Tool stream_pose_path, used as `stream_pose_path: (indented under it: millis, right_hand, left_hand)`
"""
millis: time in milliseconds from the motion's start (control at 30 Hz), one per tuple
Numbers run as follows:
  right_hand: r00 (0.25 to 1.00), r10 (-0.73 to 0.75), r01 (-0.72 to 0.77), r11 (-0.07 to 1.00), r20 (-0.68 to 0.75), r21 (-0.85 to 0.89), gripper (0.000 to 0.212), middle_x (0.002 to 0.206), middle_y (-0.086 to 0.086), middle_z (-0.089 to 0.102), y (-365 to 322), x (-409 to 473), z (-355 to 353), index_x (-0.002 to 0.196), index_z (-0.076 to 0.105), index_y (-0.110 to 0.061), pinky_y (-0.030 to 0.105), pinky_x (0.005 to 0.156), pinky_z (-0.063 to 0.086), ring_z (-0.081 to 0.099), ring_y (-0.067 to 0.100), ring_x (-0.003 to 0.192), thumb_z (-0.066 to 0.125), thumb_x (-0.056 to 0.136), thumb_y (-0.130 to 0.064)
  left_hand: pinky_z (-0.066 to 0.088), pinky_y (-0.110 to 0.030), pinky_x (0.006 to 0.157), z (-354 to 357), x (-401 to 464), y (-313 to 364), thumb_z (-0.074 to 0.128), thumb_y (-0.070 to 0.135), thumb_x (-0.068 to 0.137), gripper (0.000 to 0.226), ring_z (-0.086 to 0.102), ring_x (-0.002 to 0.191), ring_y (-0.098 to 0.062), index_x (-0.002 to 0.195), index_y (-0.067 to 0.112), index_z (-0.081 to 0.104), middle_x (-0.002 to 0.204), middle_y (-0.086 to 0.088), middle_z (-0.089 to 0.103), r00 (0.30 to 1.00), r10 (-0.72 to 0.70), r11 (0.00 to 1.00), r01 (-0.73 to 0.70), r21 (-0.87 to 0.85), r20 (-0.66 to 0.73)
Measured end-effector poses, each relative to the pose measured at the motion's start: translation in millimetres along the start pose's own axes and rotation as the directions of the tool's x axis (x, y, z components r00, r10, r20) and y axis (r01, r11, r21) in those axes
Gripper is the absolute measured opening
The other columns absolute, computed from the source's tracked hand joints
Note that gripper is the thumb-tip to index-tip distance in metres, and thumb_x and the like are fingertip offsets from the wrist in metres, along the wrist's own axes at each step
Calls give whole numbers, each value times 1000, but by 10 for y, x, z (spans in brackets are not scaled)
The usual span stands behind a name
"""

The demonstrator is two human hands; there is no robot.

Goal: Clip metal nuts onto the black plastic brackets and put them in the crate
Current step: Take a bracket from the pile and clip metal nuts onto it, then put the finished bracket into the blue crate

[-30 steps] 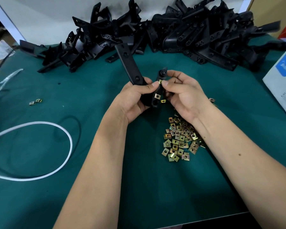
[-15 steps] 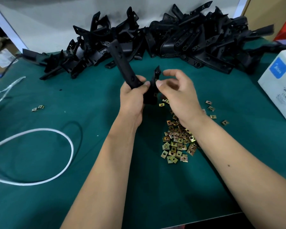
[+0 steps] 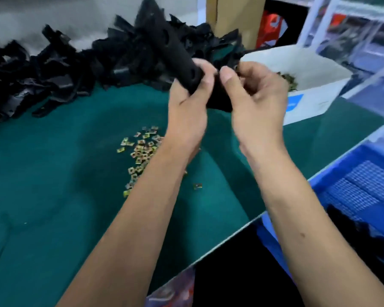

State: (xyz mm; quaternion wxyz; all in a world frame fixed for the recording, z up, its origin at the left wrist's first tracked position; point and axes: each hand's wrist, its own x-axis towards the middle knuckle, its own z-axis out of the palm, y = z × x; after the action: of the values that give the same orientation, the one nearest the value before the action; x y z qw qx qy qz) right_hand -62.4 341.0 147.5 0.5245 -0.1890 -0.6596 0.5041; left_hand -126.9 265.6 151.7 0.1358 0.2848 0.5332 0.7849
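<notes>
My left hand (image 3: pixel 186 107) grips a black plastic bracket (image 3: pixel 175 54) by its lower end, with the long arm pointing up and to the left. My right hand (image 3: pixel 257 100) is against the bracket's other side, thumb and curled fingers pinching its short arm; the contact point is blurred. Below my left forearm, loose brass-coloured metal nuts (image 3: pixel 142 151) lie in a heap on the green mat. The blue crate (image 3: pixel 364 187) stands off the table's right edge, with dark brackets (image 3: pixel 364 235) in it.
A big pile of black brackets (image 3: pixel 75 67) runs along the back of the table. An open white box (image 3: pixel 308 69) holding more nuts stands behind my right hand. One stray nut (image 3: pixel 197 186) lies near the table's edge. A cardboard box (image 3: pixel 231 16) stands behind.
My head has turned right, bringing the blue crate and the open white box into view. Both hands have lifted the bracket and carried it to the right, away from the nut heap.
</notes>
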Motion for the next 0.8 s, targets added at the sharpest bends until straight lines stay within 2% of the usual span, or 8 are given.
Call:
stream_pose_path:
  millis: [133,267,333,433,500,600,700,800]
  right_hand:
    - [976,76,-64,996,-203,63,12,65,-15,60,76,9,-1151,83,70,-24,22,65,43,50,3,64,70,95,-21]
    - [914,305,-273,950,-268,151,7,80,1,60,436,-296,-2279,102,64,-22,22,67,47,54,11,71,61,101,-16]
    - [826,458,-382,883,-327,272,10,87,3,67,737,-505,-2718,104,65,-16,26,72,54,62,13,76,55,104,-12]
    - [629,686,-564,727,-366,391,15,90,11,68,1261,-948,-3232,103,65,-7,35,78,56,62,26,83,50,103,-4]
    - [461,786,-740,597,-413,310,14,83,14,68,1594,-1329,-3523,99,68,-3,33,66,54,60,30,77,54,101,-5]
    - [260,823,-933,350,-505,90,22,108,28,71,2017,-1913,-3840,115,71,5,48,84,54,67,40,96,62,100,-9]
    - [200,840,-980,166,-505,-112,17,101,27,73,2188,-2247,-3981,105,75,5,57,92,57,70,44,97,67,94,-5]
    - [193,862,-950,44,-469,-310,24,103,22,73,2260,-2337,-3989,116,70,2,47,88,56,70,40,98,66,96,-13]
  left_hand:
    - [48,-15,78,811,-64,-57,71,-2,89,24,59,80,0,109,8,62,88,9,62,959,67,976,-121,179,277]
    - [52,-26,64,1547,-343,-354,83,-2,73,31,58,62,-8,86,16,62,72,10,63,856,0,935,-184,304,517]
    - [52,-28,63,1935,-663,-686,85,3,72,30,58,59,-9,79,19,61,67,9,63,809,-111,896,-170,410,578]
    - [56,-40,79,2281,-1251,-1351,85,18,79,24,68,80,-23,91,16,63,82,0,69,664,-400,789,-101,606,632]
    - [54,-42,89,2314,-1579,-1784,82,26,82,33,68,98,-29,105,13,61,102,-8,71,535,-603,663,-75,744,592]
    - [49,-33,88,2147,-1887,-2239,77,31,84,43,63,113,-32,119,11,60,123,-14,66,421,-765,504,-77,860,487]
    - [50,-31,78,1965,-1987,-2439,74,29,82,28,68,105,-32,102,10,67,108,-10,71,371,-818,422,-135,897,440]
    - [57,-36,89,1909,-1984,-2516,73,28,84,24,69,102,-31,96,7,70,102,-8,73,363,-824,393,-185,901,435]
